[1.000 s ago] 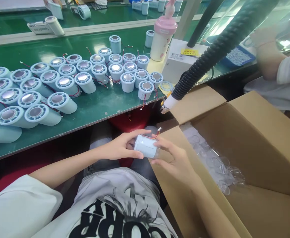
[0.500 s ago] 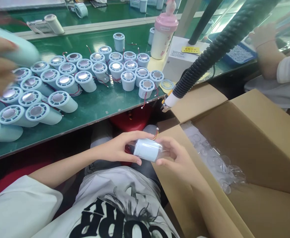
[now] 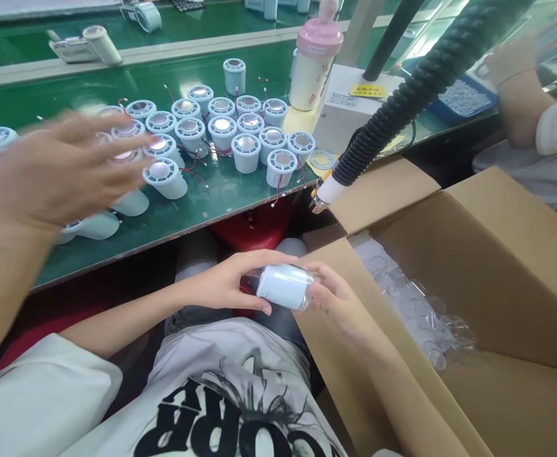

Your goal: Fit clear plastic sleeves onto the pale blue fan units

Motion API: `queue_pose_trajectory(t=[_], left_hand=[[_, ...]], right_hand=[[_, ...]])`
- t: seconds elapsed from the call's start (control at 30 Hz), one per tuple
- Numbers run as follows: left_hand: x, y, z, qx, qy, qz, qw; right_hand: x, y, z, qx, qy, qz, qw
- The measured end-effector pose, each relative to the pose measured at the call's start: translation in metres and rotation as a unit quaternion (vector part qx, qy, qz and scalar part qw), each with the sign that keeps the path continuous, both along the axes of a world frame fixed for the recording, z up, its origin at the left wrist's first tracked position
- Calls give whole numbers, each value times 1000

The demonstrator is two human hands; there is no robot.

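Over my lap I hold a light blue cylinder (image 3: 284, 285) lying on its side, with a clear plastic cover (image 3: 306, 289) around it. My left hand (image 3: 240, 279) is curled round its left end, thumb below and fingers above. At the other end, the fingers of my right hand (image 3: 335, 295) close on the clear cover. The cylinder's left end is partly hidden by my left hand.
Several light blue cylinders (image 3: 246, 152) with wires stand on the green bench (image 3: 212, 190). A co-worker's blurred hand (image 3: 64, 168) reaches over them. An open cardboard box (image 3: 511, 304) holds clear plastic covers (image 3: 402, 292). A black flexible hose (image 3: 393, 114) hangs above; a pink-lidded bottle (image 3: 314, 70) stands behind.
My right fingers have closed further round the covered end of the cylinder; its coloured wires no longer show. The co-worker's hand has moved right over the bench, without the blue object seen before.
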State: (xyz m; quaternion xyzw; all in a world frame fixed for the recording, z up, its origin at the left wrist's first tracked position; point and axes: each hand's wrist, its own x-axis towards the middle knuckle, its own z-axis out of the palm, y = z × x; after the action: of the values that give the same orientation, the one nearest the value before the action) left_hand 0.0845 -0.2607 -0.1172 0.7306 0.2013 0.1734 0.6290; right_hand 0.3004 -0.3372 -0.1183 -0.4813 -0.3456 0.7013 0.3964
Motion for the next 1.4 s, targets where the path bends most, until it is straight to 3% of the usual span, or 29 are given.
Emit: queue_pose_trajectory(t=[0.37,0.6,0.7,0.8,0.97,1.13,1.27,1.4], left_hand=[[-1,0,2,26,-27,-5,999],[-1,0,0,51,-69,-4,996],[-2,-3,0,27,-70,-5,997],[1,0,-1,-51,-44,3,998],[23,33,-22,-166,-37,20,985],[58,79,-41,-177,-19,37,983],[70,98,-40,-159,-8,16,987],[63,97,-33,-151,-3,5,988]], right_hand=[[-8,1,-2,-87,38,25,995],[-12,1,3,-171,115,60,977],[-11,0,1,-202,154,69,965],[-10,2,-5,-224,181,65,955],[-4,26,-29,-244,250,4,937],[12,60,-52,-231,263,-32,936],[19,76,-57,-207,261,-39,942],[18,80,-50,-192,257,-29,947]])
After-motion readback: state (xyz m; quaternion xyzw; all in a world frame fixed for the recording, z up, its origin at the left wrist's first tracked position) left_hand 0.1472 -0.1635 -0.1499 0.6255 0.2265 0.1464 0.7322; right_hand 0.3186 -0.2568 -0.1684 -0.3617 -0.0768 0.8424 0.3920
